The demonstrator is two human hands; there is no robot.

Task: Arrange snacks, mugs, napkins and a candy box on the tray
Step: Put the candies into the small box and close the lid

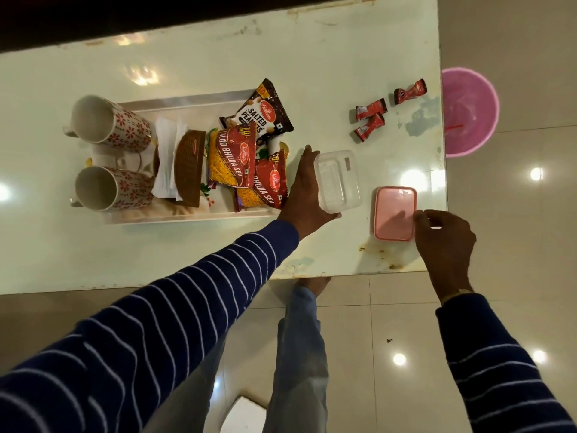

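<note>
A white tray [187,100] on the table holds two flowered mugs [107,123], white napkins [167,151] in a brown holder [189,168], and several snack packets [232,159]. To its right stands an empty clear candy box [338,179], gripped at its left side by my left hand [304,189]. Its pink lid [395,212] lies flat on the table further right, and my right hand [443,242] pinches the lid's right edge. Three red candies [371,109] lie loose beyond the box.
The glossy table [312,57] ends just right of the lid and just below it. A pink bucket [468,112] stands on the floor past the right edge. My leg and foot show below the near edge.
</note>
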